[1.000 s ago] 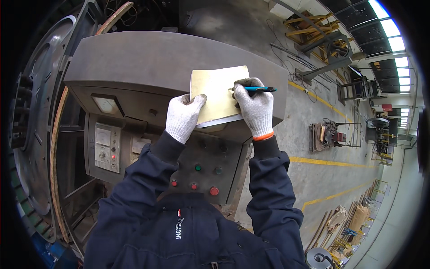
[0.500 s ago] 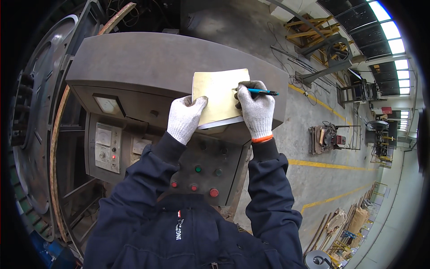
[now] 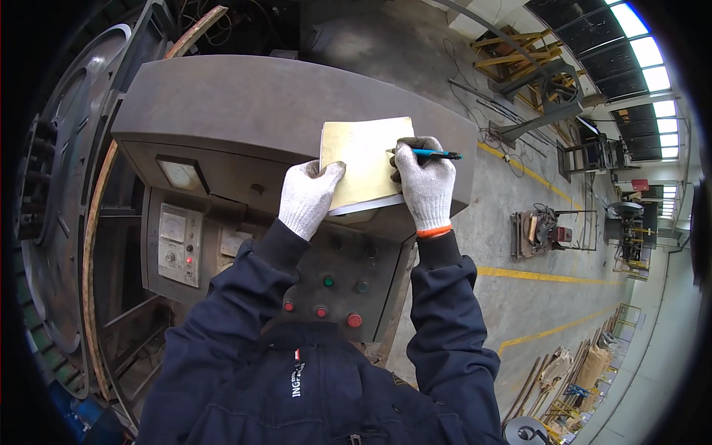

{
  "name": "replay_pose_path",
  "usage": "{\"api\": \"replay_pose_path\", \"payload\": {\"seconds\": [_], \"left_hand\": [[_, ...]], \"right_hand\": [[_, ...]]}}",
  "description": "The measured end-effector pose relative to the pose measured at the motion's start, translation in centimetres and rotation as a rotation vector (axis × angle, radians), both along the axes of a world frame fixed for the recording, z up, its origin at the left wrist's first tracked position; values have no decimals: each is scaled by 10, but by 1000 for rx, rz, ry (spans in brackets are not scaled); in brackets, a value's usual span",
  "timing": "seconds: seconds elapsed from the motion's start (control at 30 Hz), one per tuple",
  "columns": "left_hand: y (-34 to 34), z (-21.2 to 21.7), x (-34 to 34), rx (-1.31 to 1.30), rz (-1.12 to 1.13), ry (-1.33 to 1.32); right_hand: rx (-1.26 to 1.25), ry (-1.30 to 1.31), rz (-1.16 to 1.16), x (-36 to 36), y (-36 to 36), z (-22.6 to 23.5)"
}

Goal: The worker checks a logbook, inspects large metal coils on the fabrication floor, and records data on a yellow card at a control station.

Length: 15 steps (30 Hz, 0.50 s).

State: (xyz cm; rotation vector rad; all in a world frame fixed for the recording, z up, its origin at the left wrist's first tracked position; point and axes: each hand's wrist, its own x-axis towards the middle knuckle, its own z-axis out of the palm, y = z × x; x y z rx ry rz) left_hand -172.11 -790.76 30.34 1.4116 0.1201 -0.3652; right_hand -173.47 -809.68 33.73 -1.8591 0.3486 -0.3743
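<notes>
A yellowish paper pad (image 3: pixel 363 159) lies on the sloping front of a grey metal control cabinet (image 3: pixel 245 93), its lower edge showing a paler layer beneath. My left hand (image 3: pixel 310 191), in a whitish knit glove, grips the pad's left edge, with the thumb on top and the fingers hidden under it. My right hand (image 3: pixel 425 178), gloved alike with an orange cuff, is closed round a blue pen (image 3: pixel 437 154). The pen's tip points left, at the right part of the page. I cannot make out any writing on the page.
Below the pad, green and red push buttons (image 3: pixel 354 320) sit on the panel. A small control box (image 3: pixel 179 245) with a lit red lamp is at left, near a large round metal part (image 3: pixel 74 185). A wheeled cart (image 3: pixel 538 231) stands on the yellow-lined floor at right.
Hardly anything differs. The pad and my left hand sit very slightly lower and further right in the picture; both hands keep their holds.
</notes>
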Motion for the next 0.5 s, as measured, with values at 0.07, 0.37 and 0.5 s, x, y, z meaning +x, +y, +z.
{"api": "replay_pose_path", "payload": {"seconds": [0.07, 0.37, 0.5], "left_hand": [[0, 2, -1, -8, 4, 1], [-2, -10, 0, 10, 28, -57], [-2, -11, -1, 30, 33, -61]], "right_hand": [[23, -45, -1, -1, 0, -5], [16, 21, 10, -1, -4, -1], [39, 13, 19, -1, -4, -2]]}}
